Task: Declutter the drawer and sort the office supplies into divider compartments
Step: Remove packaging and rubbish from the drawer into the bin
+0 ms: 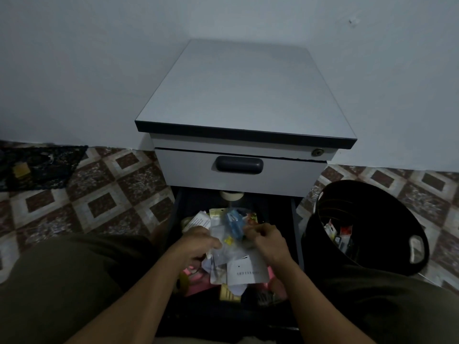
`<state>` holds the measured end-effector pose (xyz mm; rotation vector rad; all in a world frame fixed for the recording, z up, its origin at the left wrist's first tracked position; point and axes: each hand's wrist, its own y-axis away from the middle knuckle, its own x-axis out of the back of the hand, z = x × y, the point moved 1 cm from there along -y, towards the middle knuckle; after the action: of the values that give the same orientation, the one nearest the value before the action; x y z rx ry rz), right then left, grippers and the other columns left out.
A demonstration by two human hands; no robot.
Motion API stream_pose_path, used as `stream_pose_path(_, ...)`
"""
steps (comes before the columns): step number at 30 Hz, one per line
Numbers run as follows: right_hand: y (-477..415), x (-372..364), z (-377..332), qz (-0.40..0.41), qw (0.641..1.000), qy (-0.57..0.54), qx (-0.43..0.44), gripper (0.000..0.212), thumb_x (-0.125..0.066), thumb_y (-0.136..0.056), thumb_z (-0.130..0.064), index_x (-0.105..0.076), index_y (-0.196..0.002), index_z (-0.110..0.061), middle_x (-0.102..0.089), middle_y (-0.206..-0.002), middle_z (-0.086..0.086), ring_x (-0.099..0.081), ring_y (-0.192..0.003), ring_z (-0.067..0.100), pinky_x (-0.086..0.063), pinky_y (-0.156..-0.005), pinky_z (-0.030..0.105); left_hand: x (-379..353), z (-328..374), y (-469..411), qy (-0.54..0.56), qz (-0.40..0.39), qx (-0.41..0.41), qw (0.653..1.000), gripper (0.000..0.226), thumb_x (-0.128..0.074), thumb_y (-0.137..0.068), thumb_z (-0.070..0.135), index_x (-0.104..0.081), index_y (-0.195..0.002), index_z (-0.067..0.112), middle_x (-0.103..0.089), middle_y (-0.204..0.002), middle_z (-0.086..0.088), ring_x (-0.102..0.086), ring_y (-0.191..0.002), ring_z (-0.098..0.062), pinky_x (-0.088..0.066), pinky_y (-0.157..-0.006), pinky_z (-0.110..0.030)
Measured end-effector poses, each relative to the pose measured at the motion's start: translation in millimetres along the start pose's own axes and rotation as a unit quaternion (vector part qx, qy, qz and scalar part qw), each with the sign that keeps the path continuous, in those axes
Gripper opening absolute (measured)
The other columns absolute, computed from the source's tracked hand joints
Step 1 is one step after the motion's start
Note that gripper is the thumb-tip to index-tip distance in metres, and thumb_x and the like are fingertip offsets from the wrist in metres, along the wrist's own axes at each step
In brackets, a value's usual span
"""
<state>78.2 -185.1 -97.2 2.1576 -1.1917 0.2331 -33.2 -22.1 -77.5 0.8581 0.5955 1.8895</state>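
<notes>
The left grip curls on one edge of a clear packet and the right grip pinches the other, both narrow; the packet hangs just above loose papers cluttering the open drawer; a tape roll lies at its back. A black bin stands on the floor beside the drawer, right.

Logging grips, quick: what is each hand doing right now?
Left hand: grips a clear packet.
Right hand: curled, apparently pinching a blue packet.
</notes>
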Motion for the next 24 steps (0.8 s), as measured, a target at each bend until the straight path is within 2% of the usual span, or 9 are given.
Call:
stream_pose_path(3,5,-3,2,0.016,0.992,0.118,0.036,0.066,-0.055,-0.058,-0.085,-0.063,-0.106,-0.039,-0.049,-0.127,0.0,-0.044,-0.124,0.029,-0.039,-0.102,0.044,-1,-2,1,-0.047,0.046,-0.008,0.998,0.061,-0.08,-0.077,0.027,-0.056,-0.132,0.021,-0.032,-0.143,-0.011,-0.053,-0.111,-0.022,-0.05,-0.075,-0.025)
stream_pose_path(6,5,-5,3,0.019,0.994,0.102,0.028,0.056,-0.067,-0.061,-0.074,-0.062,-0.105,-0.039,-0.044,-0.134,0.006,-0.042,-0.129,0.033,-0.041,-0.105,0.047,0,-1,2,0.014,0.054,-0.033,0.998,0.063,-0.082,-0.076,0.011,-0.056,-0.132,0.015,-0.05,-0.133,-0.01,-0.059,-0.099,-0.018,-0.049,-0.059,-0.02)
stream_pose_path(9,8,-3,1,0.035,0.993,0.107,0.026,0.054,-0.073,-0.065,-0.065,-0.063,-0.109,-0.036,-0.043,-0.141,0.005,-0.033,-0.134,0.031,-0.032,-0.106,0.043,4,0,3,0.054,0.052,-0.036,0.997,0.07,-0.082,-0.072,0.005,-0.053,-0.135,0.015,-0.061,-0.121,-0.01,-0.063,-0.096,-0.021,-0.053,-0.065,-0.024)
stream_pose_path(11,12,-5,0,0.044,0.996,0.073,-0.005,0.059,-0.076,-0.063,-0.062,-0.063,-0.113,-0.034,-0.037,-0.146,0.005,-0.03,-0.132,0.033,-0.03,-0.096,0.036,6,0,4,0.061,0.054,-0.027,0.996,0.071,-0.082,-0.072,0.004,-0.052,-0.136,0.016,-0.061,-0.118,-0.009,-0.064,-0.098,-0.022,-0.056,-0.073,-0.029)
stream_pose_path(14,16,-11,0,0.036,0.997,0.049,-0.04,0.063,-0.078,-0.066,-0.056,-0.061,-0.12,-0.031,-0.044,-0.138,0.009,-0.031,-0.126,0.033,-0.033,-0.094,0.036,6,1,6,0.06,0.04,-0.012,0.997,0.059,-0.078,-0.078,0.004,-0.054,-0.13,0.014,-0.06,-0.119,-0.01,-0.062,-0.097,-0.022,-0.052,-0.067,-0.026)
stream_pose_path(17,19,-9,-1,0.035,0.996,0.064,-0.046,0.066,-0.077,-0.066,-0.059,-0.061,-0.123,-0.03,-0.051,-0.133,0.01,-0.033,-0.124,0.033,-0.037,-0.098,0.04,8,5,10,0.033,0.026,-0.007,0.999,0.015,-0.071,-0.086,0.006,-0.061,-0.095,0.014,-0.061,-0.099,-0.007,-0.059,-0.08,-0.017,-0.045,-0.06,-0.024)
stream_pose_path(18,20,-8,-2,0.033,0.996,0.068,-0.052,0.067,-0.077,-0.066,-0.059,-0.06,-0.124,-0.029,-0.049,-0.133,0.01,-0.032,-0.125,0.034,-0.038,-0.099,0.041,8,5,9,0.03,0.02,-0.005,0.999,0.013,-0.069,-0.087,0.007,-0.06,-0.086,0.016,-0.061,-0.093,-0.006,-0.057,-0.076,-0.016,-0.045,-0.059,-0.024)
stream_pose_path(21,23,-9,-6,0.008,0.999,0.028,-0.041,0.058,-0.082,-0.068,-0.048,-0.059,-0.117,-0.027,-0.053,-0.129,0.006,-0.047,-0.121,0.031,-0.045,-0.097,0.042,9,4,13,0.037,-0.008,0.012,0.999,0.009,-0.066,-0.088,0.004,-0.066,-0.092,0.012,-0.065,-0.092,-0.007,-0.06,-0.074,-0.017,-0.047,-0.06,-0.025)
stream_pose_path(24,26,-6,-10,-0.026,0.995,-0.099,-0.019,0.044,-0.087,-0.07,-0.022,-0.057,-0.102,-0.018,-0.067,-0.104,0.003,-0.067,-0.089,0.021,-0.059,-0.083,0.043,11,0,16,0.077,-0.029,0.022,0.996,0.017,-0.067,-0.088,0.005,-0.065,-0.097,0.018,-0.068,-0.096,-0.006,-0.062,-0.077,-0.018,-0.048,-0.062,-0.026)
